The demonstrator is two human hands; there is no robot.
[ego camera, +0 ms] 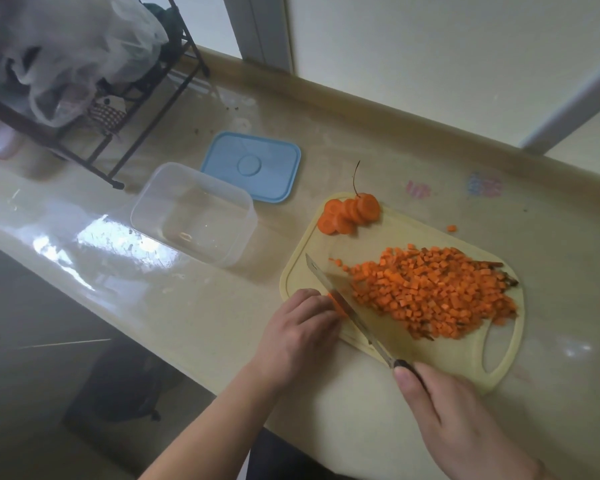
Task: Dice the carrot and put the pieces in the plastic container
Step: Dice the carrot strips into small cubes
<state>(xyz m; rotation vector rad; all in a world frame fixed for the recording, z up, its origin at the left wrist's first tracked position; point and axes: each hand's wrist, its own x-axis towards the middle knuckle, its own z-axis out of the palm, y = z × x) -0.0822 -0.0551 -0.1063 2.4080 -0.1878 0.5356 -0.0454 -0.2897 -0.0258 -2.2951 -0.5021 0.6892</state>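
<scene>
A pale yellow cutting board (392, 233) lies on the counter with a large heap of diced carrot (433, 292) on its right half. Several round carrot slices (349, 213) with the tail end sit at the board's far corner. My left hand (302, 334) curls over a small carrot piece (336, 303) at the board's near left edge. My right hand (465, 417) grips the dark handle of a knife (343, 306), whose blade rests right beside that piece. The clear plastic container (193, 211) stands left of the board, with nothing visible inside.
A blue lid (253, 166) lies behind the container. A black wire rack (125, 98) with plastic bags stands at the far left. One stray carrot cube (451, 228) lies beyond the board. The counter's front edge runs diagonally at lower left.
</scene>
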